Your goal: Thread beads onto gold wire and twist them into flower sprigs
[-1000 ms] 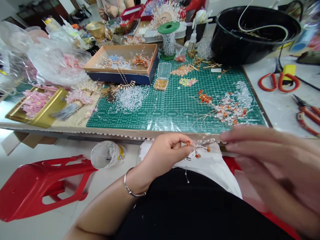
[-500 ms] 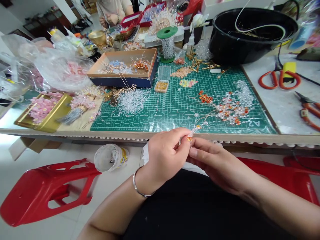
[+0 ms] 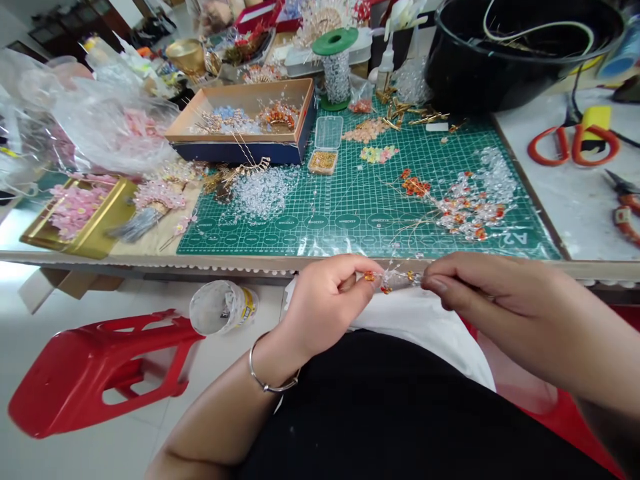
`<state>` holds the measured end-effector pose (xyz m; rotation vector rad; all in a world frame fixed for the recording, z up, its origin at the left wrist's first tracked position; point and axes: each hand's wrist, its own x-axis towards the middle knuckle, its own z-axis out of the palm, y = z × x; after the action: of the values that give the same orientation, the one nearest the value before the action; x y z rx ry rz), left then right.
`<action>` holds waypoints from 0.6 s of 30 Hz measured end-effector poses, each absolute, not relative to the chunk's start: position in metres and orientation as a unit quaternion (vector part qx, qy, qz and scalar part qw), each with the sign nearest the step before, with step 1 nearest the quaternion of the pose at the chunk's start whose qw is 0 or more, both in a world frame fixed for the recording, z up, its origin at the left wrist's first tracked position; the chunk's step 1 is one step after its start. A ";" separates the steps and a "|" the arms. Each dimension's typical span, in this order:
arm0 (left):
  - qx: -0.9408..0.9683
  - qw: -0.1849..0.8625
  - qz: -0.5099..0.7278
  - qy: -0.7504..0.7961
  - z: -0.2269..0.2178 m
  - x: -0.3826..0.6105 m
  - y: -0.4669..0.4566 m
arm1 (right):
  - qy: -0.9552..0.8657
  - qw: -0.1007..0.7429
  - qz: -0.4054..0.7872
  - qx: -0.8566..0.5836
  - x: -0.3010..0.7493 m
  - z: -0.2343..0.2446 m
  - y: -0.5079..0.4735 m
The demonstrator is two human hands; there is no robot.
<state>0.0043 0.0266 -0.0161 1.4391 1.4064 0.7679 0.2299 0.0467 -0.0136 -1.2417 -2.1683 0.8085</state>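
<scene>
Between my hands, just off the table's front edge, stretches a beaded wire spray (image 3: 395,277) with clear and orange beads. My left hand (image 3: 336,299) pinches its left end between thumb and forefinger. The fingers of my right hand (image 3: 510,303) close on its right end, where the wire tip is hidden. Beyond them, on the green cutting mat (image 3: 280,233), lie a pile of clear-and-orange beaded sprigs (image 3: 473,207) and a small orange bead cluster (image 3: 415,185). Loose clear beads (image 3: 263,193) are heaped on the mat's left part.
A shallow box (image 3: 240,150) of hair ornaments stands behind the beads, near a green spool (image 3: 335,70). Orange-handled scissors (image 3: 573,143), pliers (image 3: 625,207) and a black basin (image 3: 520,60) are at the right. A red stool (image 3: 65,380) and a bucket (image 3: 220,310) stand below left.
My right hand has moved right, away from my left hand, so the beaded spray now shows stretched between them. The left hand stays nearly in place. The view has shifted slightly.
</scene>
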 end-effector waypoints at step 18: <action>0.659 0.394 0.251 0.589 -0.024 0.008 0.032 | -0.917 0.118 0.204 -0.322 0.213 -0.020 0.080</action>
<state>0.0078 0.0317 -0.0239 1.6720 1.4945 0.6380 0.2132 0.0796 -0.0195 -0.9419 -2.6823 0.5959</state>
